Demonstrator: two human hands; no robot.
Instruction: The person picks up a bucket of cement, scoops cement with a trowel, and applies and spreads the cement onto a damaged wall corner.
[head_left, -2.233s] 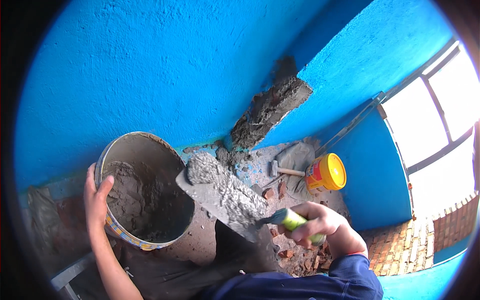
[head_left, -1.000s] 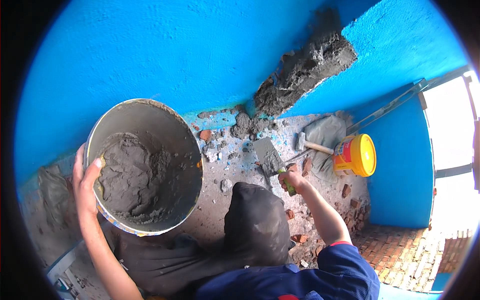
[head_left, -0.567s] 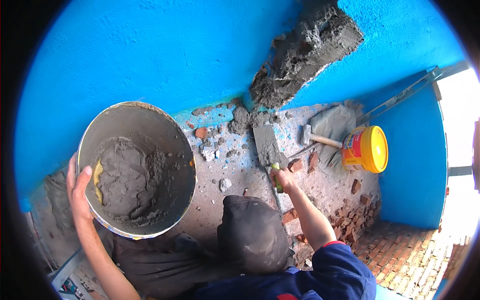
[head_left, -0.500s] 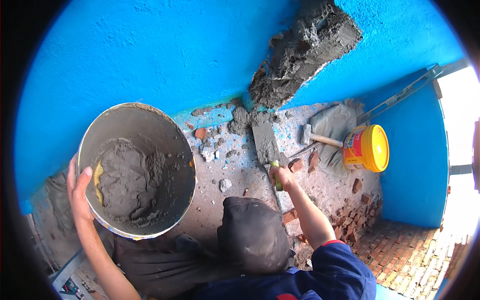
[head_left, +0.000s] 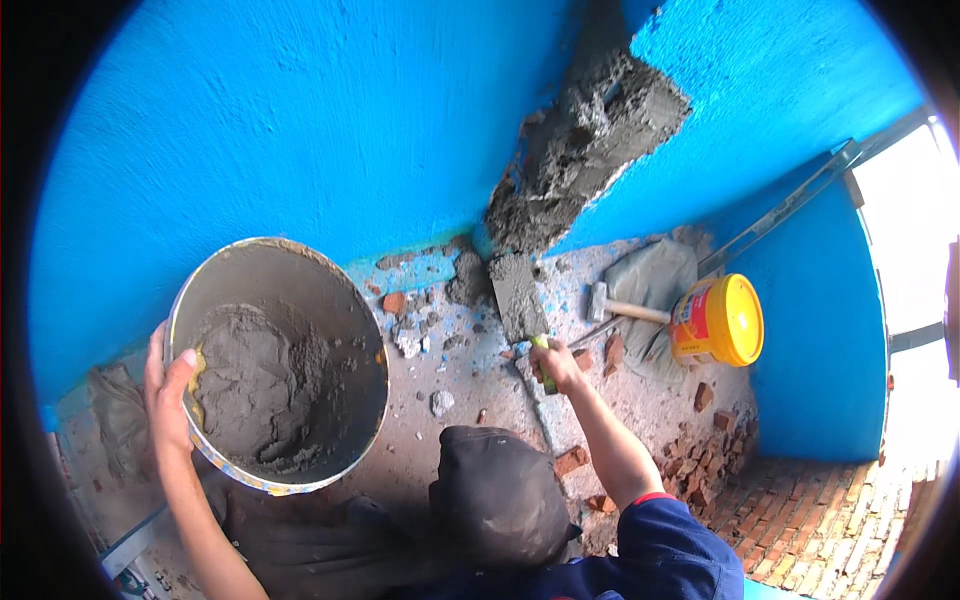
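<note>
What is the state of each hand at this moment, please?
Left hand: holding the bucket at its rim, thumb over the edge.
Right hand: closed around the green handle of the trowel.

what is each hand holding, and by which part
The right hand grips the trowel by its green handle; the left hand holds the bucket by its rim.

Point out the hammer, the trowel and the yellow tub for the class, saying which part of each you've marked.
Hammer [head_left: 638,311]: head view, on its pale handle.
Trowel [head_left: 521,308]: head view, on its mortar-smeared blade.
Yellow tub [head_left: 737,320]: head view, on its lid.
</note>
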